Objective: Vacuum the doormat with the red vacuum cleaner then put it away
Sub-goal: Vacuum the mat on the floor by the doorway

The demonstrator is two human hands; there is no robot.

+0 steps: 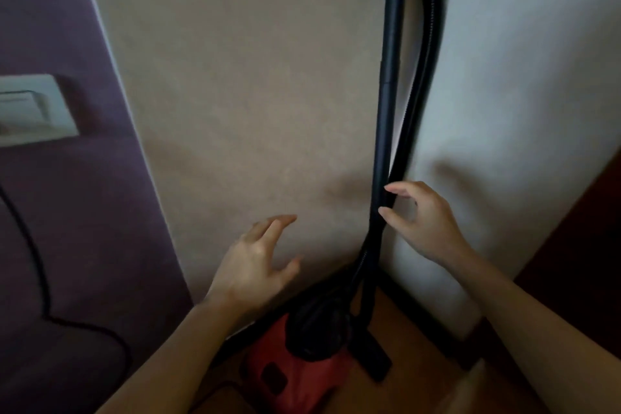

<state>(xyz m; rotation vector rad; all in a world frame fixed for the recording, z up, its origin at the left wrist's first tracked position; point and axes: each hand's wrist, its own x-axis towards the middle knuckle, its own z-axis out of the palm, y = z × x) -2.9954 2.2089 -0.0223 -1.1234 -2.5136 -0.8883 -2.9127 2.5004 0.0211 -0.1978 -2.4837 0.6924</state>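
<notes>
The red vacuum cleaner [295, 363] stands on the floor in the corner where two walls meet. Its black wand [386, 94] rises upright against the corner, and the black ribbed hose [431, 44] loops over the top and runs down beside it. The floor nozzle [373, 356] rests on the floor at the wand's foot. My right hand [423, 222] is at the wand's lower part, with loosely curved fingertips touching the wand and hose. My left hand [255, 265] hovers with spread fingers left of the wand, above the red body, holding nothing. No doormat is in view.
A beige wall [252, 94] and a white wall [521, 77] form the corner. A purple wall at the left carries a white switch plate [33, 111] and a hanging black cord [37, 262]. The wooden floor [416, 339] shows below, with a dark edge at the right.
</notes>
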